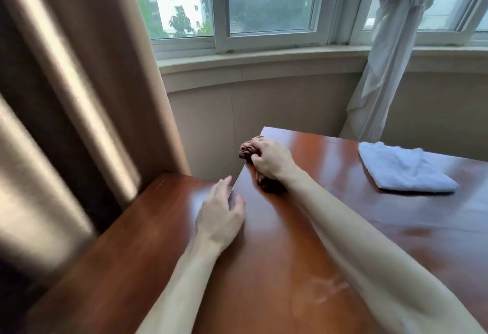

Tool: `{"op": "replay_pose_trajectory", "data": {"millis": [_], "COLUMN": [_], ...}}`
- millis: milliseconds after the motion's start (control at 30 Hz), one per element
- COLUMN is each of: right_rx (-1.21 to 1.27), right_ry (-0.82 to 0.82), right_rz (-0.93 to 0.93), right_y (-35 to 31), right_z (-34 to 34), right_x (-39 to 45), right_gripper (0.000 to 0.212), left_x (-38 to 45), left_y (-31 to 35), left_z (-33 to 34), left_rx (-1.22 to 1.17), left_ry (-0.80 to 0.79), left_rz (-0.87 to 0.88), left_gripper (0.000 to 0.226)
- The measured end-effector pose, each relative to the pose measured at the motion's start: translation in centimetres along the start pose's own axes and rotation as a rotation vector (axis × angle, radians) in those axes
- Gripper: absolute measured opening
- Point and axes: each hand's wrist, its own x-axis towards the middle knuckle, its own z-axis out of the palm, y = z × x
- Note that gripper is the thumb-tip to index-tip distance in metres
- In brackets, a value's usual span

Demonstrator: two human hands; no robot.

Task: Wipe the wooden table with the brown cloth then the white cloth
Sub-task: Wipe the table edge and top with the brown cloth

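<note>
at table's left edge, right hand (270, 160) clutching mostly hidden brown cloth (247, 151), left hand (220, 214) flat, relaxed

Table: wooden table (330, 228), glossy reddish-brown.
Right hand: right hand (269, 160) grips bunched brown cloth (247, 151) at the table's far left edge.
Left hand: left hand (220, 213) rests on the left edge, fingers relaxed.
White cloth: white cloth (404, 168) lies folded, far right, well apart from both hands.
Background: tan curtain (79, 82), window (264, 3), knotted white curtain (390, 43).
</note>
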Motion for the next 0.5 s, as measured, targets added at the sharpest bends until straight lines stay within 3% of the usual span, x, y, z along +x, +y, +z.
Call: {"op": "replay_pose_trajectory", "data": {"millis": [67,133,333,433,500], "right_rx": [0.068,0.075,0.13,0.165,0.108], "right_ry": [-0.066,-0.104,-0.033,-0.099,-0.056], "right_rz": [-0.136,-0.209,-0.416,-0.362,-0.225], "right_y": [-3.6,-6.8,-14.8,-14.6,-14.0], "right_z": [0.2,0.5,2.0,1.0,0.5], "right_x": [-5.1,-10.1,-24.3,-24.9,-21.9], "right_gripper": [0.047,0.047,0.051,0.05,0.046], "left_x": [-0.3,-1.3,-8.6,-12.9,-15.7], "left_y": [-0.2,-0.5,-2.4,-3.9,-5.2], "left_z": [-2.0,-4.4,-9.4,-10.6,-11.4], "left_rx": [-0.218,-0.229,-0.093,-0.045,-0.018], "left_ry": [0.094,0.153,0.045,0.063,0.072], "left_rz": [-0.169,-0.208,0.001,0.119,0.164], "left_gripper": [0.047,0.036,0.025,0.025,0.028]}}
